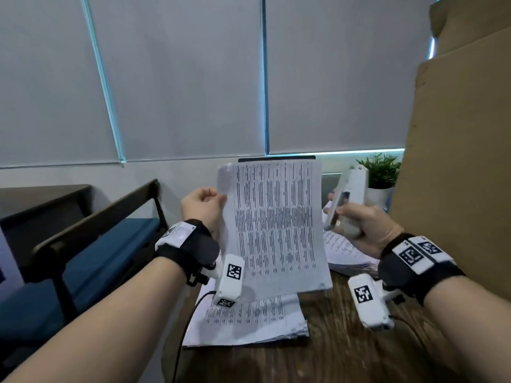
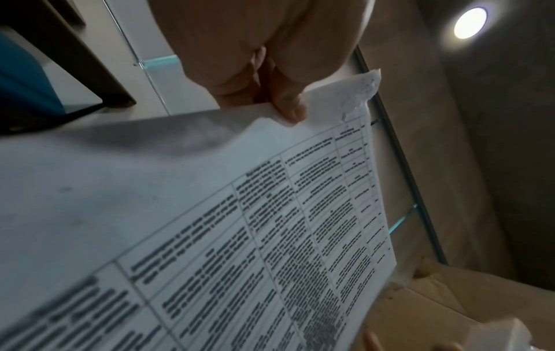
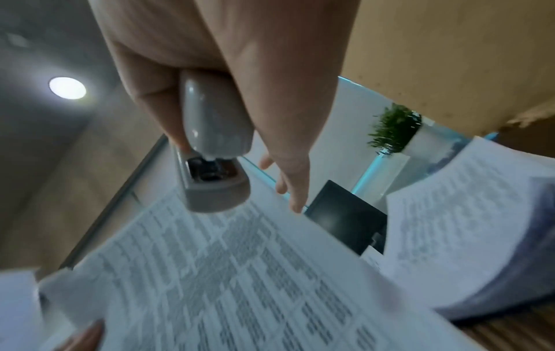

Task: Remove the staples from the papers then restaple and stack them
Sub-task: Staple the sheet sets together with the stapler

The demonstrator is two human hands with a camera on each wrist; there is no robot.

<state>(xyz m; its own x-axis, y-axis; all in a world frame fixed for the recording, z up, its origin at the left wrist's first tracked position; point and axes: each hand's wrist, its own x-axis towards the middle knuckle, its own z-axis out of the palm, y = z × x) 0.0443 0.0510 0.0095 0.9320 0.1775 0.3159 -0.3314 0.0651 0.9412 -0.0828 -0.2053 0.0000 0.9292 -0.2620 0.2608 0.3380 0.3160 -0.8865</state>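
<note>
Grey blinds [image 1: 177, 78] cover the window behind a dark wooden table [image 1: 345, 349], with a cardboard box [image 1: 464, 161] standing at the right and a small potted plant [image 1: 383, 172] beside it. On the left sits a blue-cushioned chair [image 1: 91, 250].

The left hand [image 1: 203, 207] holds a printed sheet set [image 1: 273, 228] upright above the table, pinching its left edge near the top between thumb and curled fingers; in the left wrist view the thumb [image 2: 288, 99] presses the paper just below a crumpled, torn top corner [image 2: 360, 90]. The right hand [image 1: 365, 225] grips a pale grey stapler [image 1: 345, 200], fingers wrapped round its body, nose pointing up, just right of the held sheets and not touching them. From the right wrist view the stapler's mouth [image 3: 210, 171] looks slightly parted.

One paper stack [image 1: 249, 319] lies flat on the table beneath the held sheets. Another stack [image 1: 345, 252] lies further back at the right, under the right hand.
</note>
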